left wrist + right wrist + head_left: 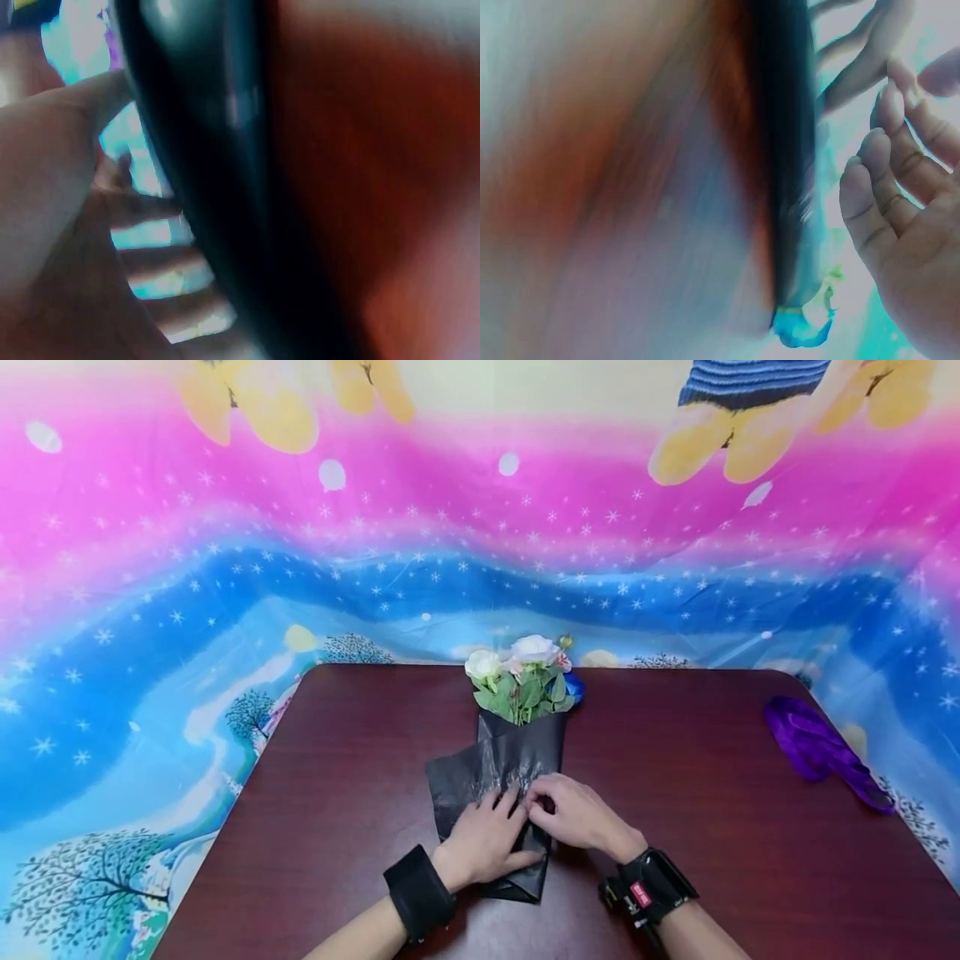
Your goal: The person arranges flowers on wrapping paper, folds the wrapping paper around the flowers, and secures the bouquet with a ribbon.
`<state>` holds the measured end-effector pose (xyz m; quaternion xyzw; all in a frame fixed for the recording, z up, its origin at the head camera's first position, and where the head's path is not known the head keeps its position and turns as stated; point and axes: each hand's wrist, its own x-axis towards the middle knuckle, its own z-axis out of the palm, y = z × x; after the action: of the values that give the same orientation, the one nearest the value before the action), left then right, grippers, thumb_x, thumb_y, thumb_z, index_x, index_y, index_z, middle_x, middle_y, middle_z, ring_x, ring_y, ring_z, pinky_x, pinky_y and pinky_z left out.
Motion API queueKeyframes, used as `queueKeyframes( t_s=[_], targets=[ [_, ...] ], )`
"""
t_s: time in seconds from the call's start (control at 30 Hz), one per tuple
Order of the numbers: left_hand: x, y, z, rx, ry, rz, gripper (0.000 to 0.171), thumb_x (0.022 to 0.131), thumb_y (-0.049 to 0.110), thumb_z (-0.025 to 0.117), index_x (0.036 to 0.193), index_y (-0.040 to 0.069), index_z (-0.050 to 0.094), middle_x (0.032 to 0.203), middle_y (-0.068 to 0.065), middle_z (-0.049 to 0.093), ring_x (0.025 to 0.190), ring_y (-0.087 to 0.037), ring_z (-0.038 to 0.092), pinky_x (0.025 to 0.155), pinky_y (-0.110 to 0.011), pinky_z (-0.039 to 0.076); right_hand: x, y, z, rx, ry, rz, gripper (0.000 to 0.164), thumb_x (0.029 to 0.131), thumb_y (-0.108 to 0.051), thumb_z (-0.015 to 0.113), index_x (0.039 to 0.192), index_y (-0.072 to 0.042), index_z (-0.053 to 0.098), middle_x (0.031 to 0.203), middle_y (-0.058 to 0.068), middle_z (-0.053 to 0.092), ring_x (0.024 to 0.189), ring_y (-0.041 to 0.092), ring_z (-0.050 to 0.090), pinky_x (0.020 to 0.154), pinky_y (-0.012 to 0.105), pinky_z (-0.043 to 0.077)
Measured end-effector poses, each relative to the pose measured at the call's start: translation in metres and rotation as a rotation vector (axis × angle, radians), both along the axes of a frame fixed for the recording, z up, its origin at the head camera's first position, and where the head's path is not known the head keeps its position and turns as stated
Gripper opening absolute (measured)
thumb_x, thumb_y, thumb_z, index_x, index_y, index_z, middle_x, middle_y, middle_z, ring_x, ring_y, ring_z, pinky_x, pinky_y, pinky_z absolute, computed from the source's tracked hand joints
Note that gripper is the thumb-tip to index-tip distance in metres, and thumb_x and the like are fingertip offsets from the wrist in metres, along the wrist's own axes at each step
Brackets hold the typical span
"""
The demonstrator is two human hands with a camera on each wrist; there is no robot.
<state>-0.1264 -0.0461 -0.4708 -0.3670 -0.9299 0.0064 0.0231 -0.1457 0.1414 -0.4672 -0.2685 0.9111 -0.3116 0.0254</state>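
A bouquet of white, pale pink and blue flowers (534,652) with green leaves lies in black wrapping paper (517,743), folded around the stems. Spread over the lower part of the wrap, my left hand (487,839) presses on it with fingers extended. My right hand (577,814) is at the wrap's right side, its fingers bent and its thumb and index tips close together beside the left fingertips. In the right wrist view those bent fingers (889,161) show over the dark wrap's edge (791,187); I cannot tell whether something thin is between them.
A purple ribbon (813,743) lies in a loose heap near the table's right edge. The dark reddish-brown table (360,760) extends on both sides of the bouquet. Behind it hangs a colourful printed cloth (450,527). Black bands (420,893) are on both wrists.
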Motion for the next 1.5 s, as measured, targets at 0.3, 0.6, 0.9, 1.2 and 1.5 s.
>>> queueKeyframes(
  t_s=[0.3, 0.6, 0.9, 1.2, 1.5],
  targets=[
    [0.018, 0.007, -0.012, -0.083, 0.145, 0.051, 0.085, 0.084, 0.074, 0.043, 0.141, 0.011, 0.047, 0.144, -0.017, 0.040, 0.125, -0.035, 0.044, 0.088, -0.045, 0.046, -0.021, -0.001, -0.018, 0.092, -0.146, -0.009, 0.023, 0.093, -0.014, 0.054, 0.071, -0.021, 0.054, 0.065, -0.011, 0.047, 0.058, 0.006, 0.044, 0.059, 0.026, 0.039],
    [0.020, 0.014, -0.002, -0.196, -0.011, 0.114, 0.086, 0.084, 0.077, 0.038, 0.145, 0.018, 0.042, 0.151, -0.013, 0.030, 0.132, -0.035, 0.036, 0.090, -0.051, 0.044, -0.055, 0.010, -0.013, 0.080, -0.272, -0.112, 0.019, 0.094, -0.015, 0.053, 0.076, -0.015, 0.061, 0.067, -0.004, 0.051, 0.057, 0.011, 0.047, 0.059, 0.030, 0.040],
    [0.025, 0.019, 0.001, -0.290, -0.061, 0.170, 0.086, 0.082, 0.079, 0.034, 0.149, 0.026, 0.034, 0.155, -0.007, 0.024, 0.132, -0.039, 0.034, 0.089, -0.052, 0.044, -0.092, 0.026, -0.020, 0.073, -0.322, -0.222, 0.024, 0.098, -0.021, 0.048, 0.081, -0.010, 0.061, 0.069, 0.003, 0.053, 0.056, 0.018, 0.048, 0.057, 0.033, 0.039],
    [0.028, 0.026, -0.001, -0.331, -0.046, 0.195, 0.086, 0.079, 0.083, 0.031, 0.149, 0.032, 0.032, 0.156, -0.001, 0.022, 0.132, -0.037, 0.035, 0.089, -0.050, 0.044, -0.116, 0.041, -0.025, 0.097, -0.287, -0.357, 0.030, 0.100, -0.023, 0.041, 0.076, -0.007, 0.053, 0.067, 0.006, 0.044, 0.055, 0.020, 0.042, 0.054, 0.033, 0.034],
    [0.013, 0.005, -0.005, -0.169, -0.115, 0.163, 0.082, 0.085, 0.078, 0.031, 0.150, 0.027, 0.033, 0.156, -0.005, 0.022, 0.132, -0.038, 0.035, 0.089, -0.051, 0.044, -0.119, 0.033, -0.021, 0.016, -0.306, -0.362, 0.026, 0.100, -0.022, 0.041, 0.091, -0.004, 0.057, 0.079, 0.009, 0.052, 0.065, 0.022, 0.047, 0.061, 0.034, 0.037]
  ],
)
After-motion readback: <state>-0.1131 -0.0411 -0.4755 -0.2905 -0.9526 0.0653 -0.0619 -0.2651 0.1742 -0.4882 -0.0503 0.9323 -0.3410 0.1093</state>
